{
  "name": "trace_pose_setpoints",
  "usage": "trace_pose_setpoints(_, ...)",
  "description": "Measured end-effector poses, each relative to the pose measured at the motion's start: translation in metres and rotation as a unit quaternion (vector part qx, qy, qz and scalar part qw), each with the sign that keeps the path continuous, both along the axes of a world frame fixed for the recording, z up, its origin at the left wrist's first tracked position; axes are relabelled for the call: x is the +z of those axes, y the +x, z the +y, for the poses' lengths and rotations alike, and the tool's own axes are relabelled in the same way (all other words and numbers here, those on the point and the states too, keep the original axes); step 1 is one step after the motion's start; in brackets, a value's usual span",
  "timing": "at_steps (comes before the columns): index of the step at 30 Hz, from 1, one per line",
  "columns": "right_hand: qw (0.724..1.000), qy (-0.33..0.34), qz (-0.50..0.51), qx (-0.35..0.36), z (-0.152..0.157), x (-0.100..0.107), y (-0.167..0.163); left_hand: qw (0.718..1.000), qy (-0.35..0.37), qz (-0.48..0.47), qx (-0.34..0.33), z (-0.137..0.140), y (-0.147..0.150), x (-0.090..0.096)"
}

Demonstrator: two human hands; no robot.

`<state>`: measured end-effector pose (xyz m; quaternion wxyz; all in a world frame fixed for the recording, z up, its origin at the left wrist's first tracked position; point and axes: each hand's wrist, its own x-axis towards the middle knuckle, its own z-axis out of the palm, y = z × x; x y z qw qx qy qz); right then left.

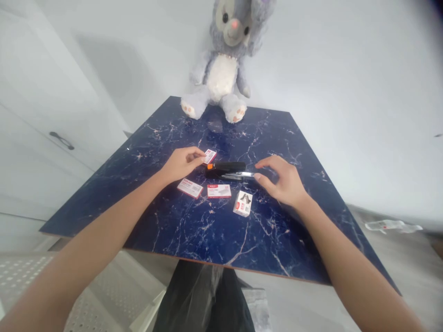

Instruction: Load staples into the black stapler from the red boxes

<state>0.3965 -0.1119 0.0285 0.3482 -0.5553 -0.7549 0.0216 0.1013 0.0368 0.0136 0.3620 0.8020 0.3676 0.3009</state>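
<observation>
A black stapler (226, 167) with an orange part lies in the middle of the table, its silver metal section (244, 174) showing at the right. My left hand (183, 162) is closed, thumb and index finger at the left edge of a small red-and-white box (210, 157) just behind the stapler. At the stapler's right end, my right hand (282, 180) has thumb and fingers apart, the thumb tip close to the metal; whether they touch I cannot tell. In front lie two flat red-and-white boxes, one at left (190, 188) and one at centre (219, 191), and a white box with a dark picture (243, 203).
The blue marbled table (207, 235) has its near edge before my legs (207, 299). A grey plush toy (224, 69) sits at the back against the wall. White cabinets (41, 147) stand at left, above a perforated white chair (114, 286). Crumpled clear plastic (392, 226) lies beyond the right edge.
</observation>
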Motion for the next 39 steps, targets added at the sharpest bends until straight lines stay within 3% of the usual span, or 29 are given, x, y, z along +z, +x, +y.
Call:
trace_pose_setpoints(4,0.983,-0.03,-0.042,0.177,-0.01,0.001,-0.043,0.994,0.084,-0.039,0.057,-0.012,0.008,0.0)
trace_pose_setpoints(7,0.968,-0.062,-0.098,0.221,-0.014,-0.002,-0.061,0.992,0.099,-0.044,0.065,-0.025,0.016,0.002)
trace_pose_setpoints(11,0.974,-0.079,-0.102,0.186,-0.016,0.005,-0.053,0.986,0.103,-0.073,0.109,-0.039,0.026,-0.001)
trace_pose_setpoints(15,0.979,-0.097,-0.066,0.168,-0.02,0.012,-0.048,0.987,0.092,-0.1,0.09,-0.046,0.031,-0.003)
trace_pose_setpoints(18,0.981,-0.1,-0.093,0.137,-0.021,0.006,-0.054,0.987,0.1,-0.098,0.084,-0.048,0.03,0.003)
trace_pose_setpoints(22,0.992,-0.054,-0.066,0.091,-0.018,-0.001,-0.059,0.985,0.142,-0.078,0.066,-0.047,0.024,0.012)
trace_pose_setpoints(24,0.997,-0.018,-0.022,0.067,-0.017,0.002,-0.057,0.986,0.149,-0.069,0.025,-0.048,0.02,0.014)
trace_pose_setpoints(26,0.999,0.012,0.015,0.045,-0.018,0.006,-0.056,0.991,0.113,-0.065,-0.041,-0.053,0.018,0.014)
trace_pose_setpoints(28,0.998,0.03,0.039,0.032,-0.019,0.008,-0.056,0.991,0.013,-0.081,-0.106,-0.061,0.019,0.013)
trace_pose_setpoints(31,0.997,0.046,0.052,0.034,-0.021,0.005,-0.058,0.959,-0.175,-0.123,-0.186,-0.072,0.023,0.012)
trace_pose_setpoints(33,0.996,0.053,0.051,0.043,-0.022,0.001,-0.059,0.933,-0.243,-0.139,-0.226,-0.074,0.025,0.011)
trace_pose_setpoints(36,0.996,0.059,0.051,0.052,-0.022,-0.005,-0.06,0.928,-0.244,-0.148,-0.241,-0.069,0.026,0.01)
trace_pose_setpoints(39,0.993,0.074,0.07,0.063,-0.023,-0.006,-0.061,0.946,-0.14,-0.128,-0.263,-0.066,0.026,0.01)
